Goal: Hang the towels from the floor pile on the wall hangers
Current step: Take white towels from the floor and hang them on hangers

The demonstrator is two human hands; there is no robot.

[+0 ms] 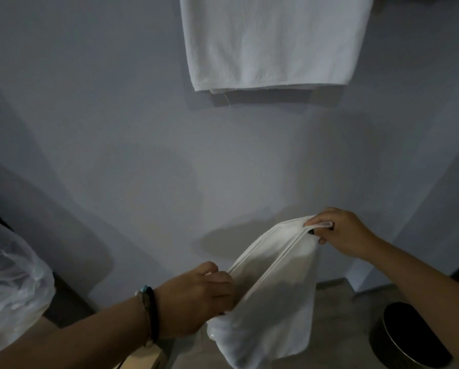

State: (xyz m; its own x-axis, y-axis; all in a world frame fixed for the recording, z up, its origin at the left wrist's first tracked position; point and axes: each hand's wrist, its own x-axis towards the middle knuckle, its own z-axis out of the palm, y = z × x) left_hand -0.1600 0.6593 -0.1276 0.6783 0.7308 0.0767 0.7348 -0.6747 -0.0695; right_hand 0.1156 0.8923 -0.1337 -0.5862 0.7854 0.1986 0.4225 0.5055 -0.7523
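I hold a small white towel (273,302) in front of me, folded so two hemmed edges run side by side. My left hand (199,296) pinches its lower left edge. My right hand (340,233) grips the upper corner, higher and further right. The rest of the towel sags below both hands. A larger white towel (271,41) hangs flat on the grey wall above, its hanger out of frame. The floor pile is not in view.
A black round bin (406,339) with a shiny rim stands on the floor at the lower right. A clear plastic-covered object (10,283) fills the left edge. The grey wall (116,129) is close ahead.
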